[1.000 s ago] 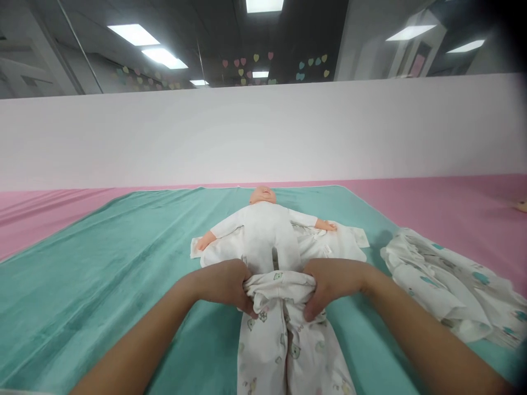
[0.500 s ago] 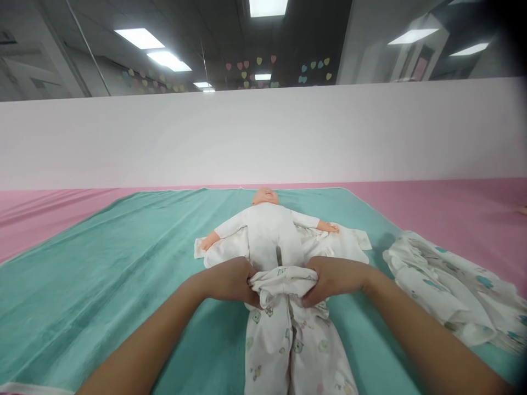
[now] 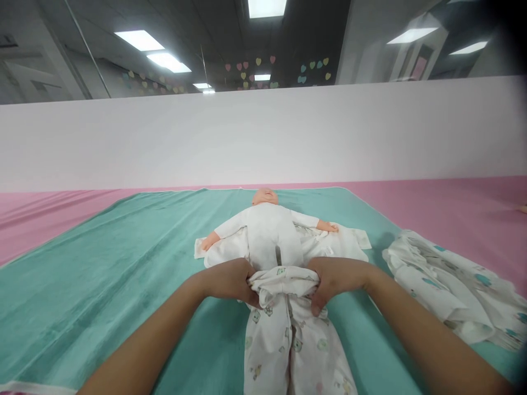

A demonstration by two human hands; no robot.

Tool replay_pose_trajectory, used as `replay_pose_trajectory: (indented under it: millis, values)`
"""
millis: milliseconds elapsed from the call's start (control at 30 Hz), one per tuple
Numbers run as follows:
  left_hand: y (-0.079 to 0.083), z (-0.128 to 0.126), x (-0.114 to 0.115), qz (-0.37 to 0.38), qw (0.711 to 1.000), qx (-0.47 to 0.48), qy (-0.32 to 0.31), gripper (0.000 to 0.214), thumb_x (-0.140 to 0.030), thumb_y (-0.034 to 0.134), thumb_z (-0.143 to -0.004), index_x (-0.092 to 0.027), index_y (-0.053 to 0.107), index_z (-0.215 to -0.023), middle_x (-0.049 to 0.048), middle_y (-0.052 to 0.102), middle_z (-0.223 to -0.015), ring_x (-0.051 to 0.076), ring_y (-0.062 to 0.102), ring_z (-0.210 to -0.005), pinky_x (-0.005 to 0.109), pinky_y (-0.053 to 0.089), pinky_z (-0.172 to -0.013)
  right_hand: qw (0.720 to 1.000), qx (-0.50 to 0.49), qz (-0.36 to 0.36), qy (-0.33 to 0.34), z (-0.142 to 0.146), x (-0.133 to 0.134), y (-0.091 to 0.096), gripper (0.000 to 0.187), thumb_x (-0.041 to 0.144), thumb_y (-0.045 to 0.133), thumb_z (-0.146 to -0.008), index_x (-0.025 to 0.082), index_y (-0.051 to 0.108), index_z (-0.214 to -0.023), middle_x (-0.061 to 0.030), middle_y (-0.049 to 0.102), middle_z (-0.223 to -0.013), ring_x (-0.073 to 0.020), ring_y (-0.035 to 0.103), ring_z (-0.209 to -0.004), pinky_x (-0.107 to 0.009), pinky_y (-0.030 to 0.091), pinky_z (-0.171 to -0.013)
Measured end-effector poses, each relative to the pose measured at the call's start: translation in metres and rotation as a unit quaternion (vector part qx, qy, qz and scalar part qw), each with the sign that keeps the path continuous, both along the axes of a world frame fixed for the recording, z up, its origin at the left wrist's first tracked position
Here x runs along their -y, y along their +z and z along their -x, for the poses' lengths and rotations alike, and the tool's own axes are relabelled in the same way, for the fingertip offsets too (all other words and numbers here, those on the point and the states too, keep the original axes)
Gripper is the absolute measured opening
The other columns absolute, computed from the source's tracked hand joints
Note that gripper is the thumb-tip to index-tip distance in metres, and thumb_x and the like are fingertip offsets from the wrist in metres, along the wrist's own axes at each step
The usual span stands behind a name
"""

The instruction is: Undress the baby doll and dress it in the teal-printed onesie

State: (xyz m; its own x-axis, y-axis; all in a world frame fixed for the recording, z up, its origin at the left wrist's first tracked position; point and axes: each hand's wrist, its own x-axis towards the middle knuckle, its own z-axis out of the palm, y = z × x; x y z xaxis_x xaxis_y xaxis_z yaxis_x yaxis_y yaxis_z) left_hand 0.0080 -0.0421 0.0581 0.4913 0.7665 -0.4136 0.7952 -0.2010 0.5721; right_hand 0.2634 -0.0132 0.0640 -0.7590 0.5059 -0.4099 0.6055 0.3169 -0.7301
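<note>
A baby doll (image 3: 267,227) in a white long-sleeved bodysuit lies on its back, head away from me, arms spread. Over its lower end are white baby pants (image 3: 307,345) printed with small animals, their waistband bunched up. My left hand (image 3: 235,280) grips the left side of that waistband, fingers tucked into the folds. On the opposite side my right hand (image 3: 333,277) holds the waistband, its thumb pointing down along the cloth. The doll's legs are hidden by the fabric and my hands. An opened white garment (image 3: 224,251) is spread beneath the doll.
A crumpled white cloth with teal prints (image 3: 448,285) lies to the right. Under everything is a green sheet (image 3: 123,291) over a pink cover (image 3: 444,203). Behind stands a white wall (image 3: 263,137) with glass above it. Something skin-coloured shows at the far right edge.
My right thumb has shifted slightly outward and down on the pants' waistband. The left hand and the doll look nearly unchanged.
</note>
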Motion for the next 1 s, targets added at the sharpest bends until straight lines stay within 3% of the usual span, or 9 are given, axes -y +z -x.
replay_pose_trajectory:
  millis: [200,733,1000]
  values:
    - [-0.0016,0.0002,-0.002,0.009,1.0,0.01,0.004,0.026,-0.04,0.067,-0.056,-0.017,0.057,-0.058,-0.0039,0.048,-0.054,0.009,0.04,-0.05,0.022,0.025,-0.044,1.0,-0.02,-0.005,-0.003,-0.0007,-0.0013,-0.0023,0.035,0.044,0.072,-0.059,0.019,0.066,-0.083,0.0012,0.065,-0.084,-0.0191,0.057,-0.081,-0.026,0.039,-0.07]
    - [-0.0063,0.0022,-0.0038,0.001,1.0,0.018,-0.004,0.027,-0.041,0.066,-0.058,-0.017,0.055,-0.057,-0.0037,0.047,-0.054,0.009,0.039,-0.05,0.022,0.025,-0.043,1.0,-0.015,-0.012,-0.015,0.0016,-0.001,-0.0049,0.026,0.04,0.07,-0.062,0.019,0.063,-0.075,0.0027,0.061,-0.076,-0.0168,0.054,-0.074,-0.025,0.037,-0.066]
    - [-0.0043,0.0003,-0.003,0.01,1.0,0.016,0.004,0.026,-0.039,0.067,-0.056,-0.017,0.055,-0.057,-0.0039,0.047,-0.055,0.009,0.039,-0.05,0.022,0.024,-0.044,0.999,-0.01,-0.018,-0.03,0.0032,0.0015,-0.0029,0.032,0.048,0.07,-0.061,0.019,0.062,-0.075,0.002,0.062,-0.078,-0.0174,0.054,-0.075,-0.025,0.037,-0.065]
